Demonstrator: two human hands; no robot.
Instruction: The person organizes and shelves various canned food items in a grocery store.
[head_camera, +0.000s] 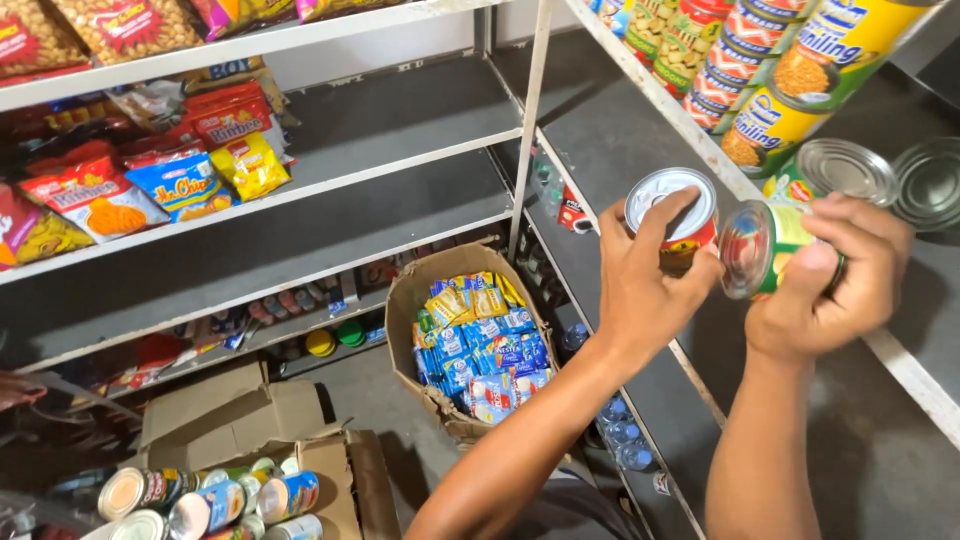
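Red can (680, 222) sits in the left hand (640, 285), fingers (668, 212) wrapped shut around its side with the silver lid facing up, held level with the edge of the right-hand metal shelf (900, 360); the right hand (830, 290) closes its fingers round a green can (765, 248) tipped on its side, shiny end pointing at the red one, the two just beside each other. Upright cans (850, 170) already stand on that shelf, lids up, so both hands hover close to them; below, on the floor, an open cardboard box (330, 470) holds more cans (210, 500) within reach.
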